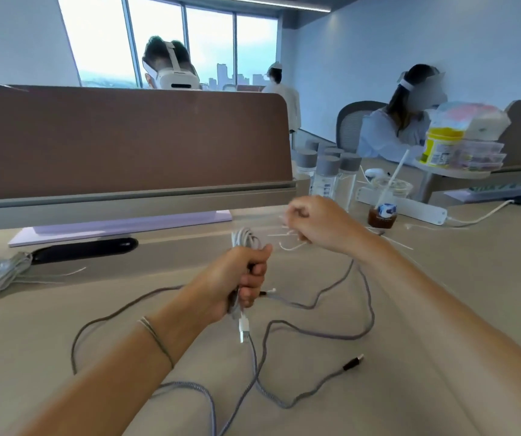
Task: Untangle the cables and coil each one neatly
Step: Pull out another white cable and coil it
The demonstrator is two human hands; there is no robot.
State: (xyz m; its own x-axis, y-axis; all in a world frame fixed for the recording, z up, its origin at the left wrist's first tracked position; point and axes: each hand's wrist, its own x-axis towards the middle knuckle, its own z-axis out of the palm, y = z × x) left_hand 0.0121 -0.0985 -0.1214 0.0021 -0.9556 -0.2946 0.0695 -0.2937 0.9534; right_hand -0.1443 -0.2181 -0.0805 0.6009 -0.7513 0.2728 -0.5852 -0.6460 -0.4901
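Bright daylight from the windows (209,42) ahead washes my tabletop (441,294) evenly, my right hand (312,220) motion-blurred, frame edges bowed by wide-angle distortion.

Two bare forearms in view, no sleeves showing up to the frame edge. Left wrist: thin band (155,339) of grey and pale cords, a few strands wrapped loosely round. Right wrist unadorned. Both hands, left hand (240,278) and right hand (314,220), ungloved. Fingers of both ringless where visible.
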